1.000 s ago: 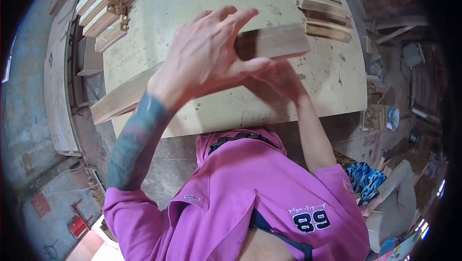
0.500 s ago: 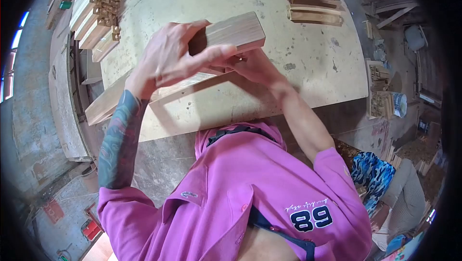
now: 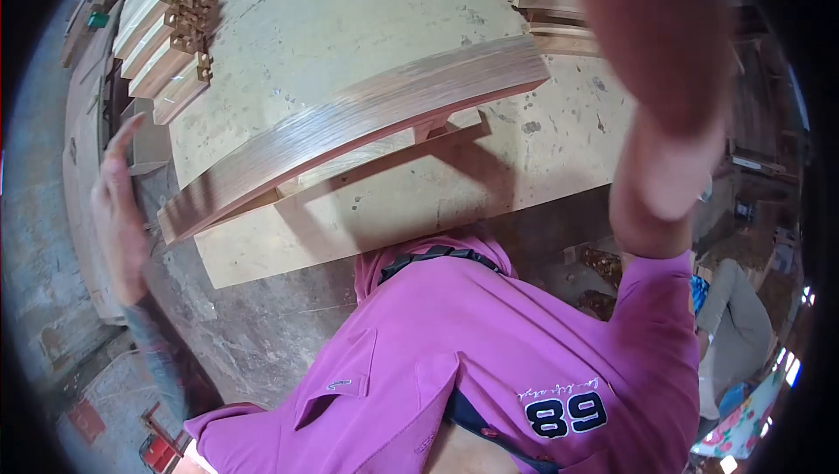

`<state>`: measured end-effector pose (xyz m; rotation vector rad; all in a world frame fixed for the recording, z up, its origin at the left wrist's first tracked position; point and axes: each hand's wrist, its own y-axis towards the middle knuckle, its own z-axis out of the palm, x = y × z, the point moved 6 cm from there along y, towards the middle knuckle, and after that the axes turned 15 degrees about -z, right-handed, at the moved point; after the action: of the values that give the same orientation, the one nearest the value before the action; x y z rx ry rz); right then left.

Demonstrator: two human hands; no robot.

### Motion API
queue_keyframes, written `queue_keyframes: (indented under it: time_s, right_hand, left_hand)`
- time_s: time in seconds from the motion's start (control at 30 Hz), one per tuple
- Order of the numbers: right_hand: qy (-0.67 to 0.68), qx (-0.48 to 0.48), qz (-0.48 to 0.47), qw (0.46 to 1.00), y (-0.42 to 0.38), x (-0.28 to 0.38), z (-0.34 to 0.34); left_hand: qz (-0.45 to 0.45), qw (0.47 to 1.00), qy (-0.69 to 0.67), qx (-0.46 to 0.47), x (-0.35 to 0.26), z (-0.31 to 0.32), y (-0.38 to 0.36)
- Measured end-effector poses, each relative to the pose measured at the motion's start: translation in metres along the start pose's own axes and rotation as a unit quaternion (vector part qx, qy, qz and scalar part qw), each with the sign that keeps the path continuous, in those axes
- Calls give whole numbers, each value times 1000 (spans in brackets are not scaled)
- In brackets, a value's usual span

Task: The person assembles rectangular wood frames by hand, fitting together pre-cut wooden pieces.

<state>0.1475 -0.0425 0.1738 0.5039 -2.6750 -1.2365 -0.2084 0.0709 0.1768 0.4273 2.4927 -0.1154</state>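
A long, slightly curved wooden piece [image 3: 367, 120] lies slantwise across the light tabletop [image 3: 253, 256], its left end at the table's edge. Under it, a thinner wooden strip and a short block show in part. My left hand [image 3: 121, 212] is held off the left end of this piece, fingers stretched out, holding nothing. Raised close to the camera at the upper right, my right hand [image 3: 655, 37] is large and smeared by motion; its fingers cannot be made out. Neither hand is seen touching the wood.
Stacked wooden parts with notched ends [image 3: 166, 46] are at the table's left back. More wooden strips [image 3: 551, 2] lie at the right back, partly behind my right hand. At the lower right, part of another person [image 3: 734, 334] shows, in light trousers.
Both hands have come off the wooden piece, the left moving outward left, the right up and rightward. The piece, earlier lifted and seen end-on, now lies lengthwise across the table.
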Motion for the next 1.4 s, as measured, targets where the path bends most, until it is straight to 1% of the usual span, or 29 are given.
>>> queue_keyframes:
  time_s: [0.03, 0.07, 0.1, 0.13, 0.2, 0.23, 0.27, 0.3, 0.33, 0.37, 0.4, 0.47, 0.53, 0.6, 0.7, 0.73, 0.8, 0.83, 0.87, 0.93, 1.0, 1.03, 1.07, 1.13, 1.17, 1.23, 1.27, 1.33, 1.4]
  right_hand:
    - [-44, 13, -42, 998, 4, 14, 23]
    - [-29, 82, -8, 996, -6, 26, 37]
    - [-18, 154, 26, 988, -18, 37, 51]
    - [-11, 224, 57, 973, -30, 49, 64]
    - [-20, 144, 48, 988, -24, 55, 46]
    - [70, 198, 106, 972, -36, 62, 42]
    - [91, 238, 89, 963, -44, 73, 32]
    - [113, 277, 72, 951, -54, 84, 22]
    - [78, 316, -4, 945, -70, 109, 9]
    - [102, 406, 88, 904, -91, 128, 1]
    - [123, 486, 175, 848, -112, 148, -11]
    - [118, 534, 315, 776, -187, 179, -25]
    - [84, 403, 345, 844, -262, 212, -20]
    - [71, 397, 397, 825, -284, 229, 12]
    - [43, 318, 450, 834, -294, 226, 52]
    - [26, 284, 447, 848, -287, 218, 67]
    - [-7, 247, 448, 859, -273, 196, 105]
    - [-5, 207, 437, 875, -260, 181, 125]
    - [-1, 170, 440, 882, -248, 166, 147]
    - [-2, 137, 454, 880, -219, 130, 194]
    - [-1, 112, 455, 883, -183, 91, 241]
    - [-1, 101, 455, 885, -167, 69, 265]
    - [13, 99, 460, 882, -160, 46, 297]
    - [70, 7, 449, 891, -134, 14, 339]
    - [92, -2, 445, 891, -125, 6, 351]
    - [134, -17, 438, 889, -110, -4, 365]
    - [194, -6, 469, 862, -114, -5, 370]
    - [310, 25, 527, 791, -141, 16, 369]
    - [322, -25, 482, 814, -166, 31, 359]
  left_hand:
    - [24, 999, -17, 13, 17, 19, -1]
    - [112, 983, 146, -10, 68, 58, 0]
    - [-73, 970, 187, 139, 46, 67, -13]
    - [104, 986, 129, 30, 22, 64, -21]
    - [28, 980, 159, 117, 36, 67, -29]
    - [14, 976, 176, 125, 37, 66, -44]
    - [1, 975, 189, 119, 36, 65, -57]
    - [25, 981, 163, 105, 39, 68, -76]
    - [45, 984, 140, 100, 51, 74, -99]
    - [92, 984, 132, 79, 64, 81, -118]
    - [139, 981, 121, 53, 77, 93, -131]
    - [179, 979, 83, 51, 102, 120, -143]
    - [176, 981, 49, 71, 144, 163, -139]
    - [193, 975, 30, 103, 175, 200, -125]
    - [234, 966, 85, 74, 195, 227, -69]
    - [190, 976, 102, 19, 196, 229, -45]
    - [103, 982, 134, -90, 198, 227, -7]
    - [38, 983, 127, -125, 205, 231, 9]
    - [-22, 987, 86, -133, 213, 235, 18]
    - [-135, 979, -6, -150, 211, 241, 24]
    - [-139, 985, 11, -97, 218, 264, 7]
    - [-138, 984, 65, -96, 217, 271, -6]
    - [-141, 978, 120, -92, 215, 276, -15]
    - [-163, 976, 127, -66, 205, 271, -11]
    - [-174, 975, 130, -47, 203, 269, -12]
    - [-176, 975, 125, -50, 203, 270, -16]
    - [-174, 976, 122, -54, 203, 271, -12]
    - [-173, 976, 123, -55, 204, 272, -9]
    - [-175, 976, 119, -54, 206, 273, -13]
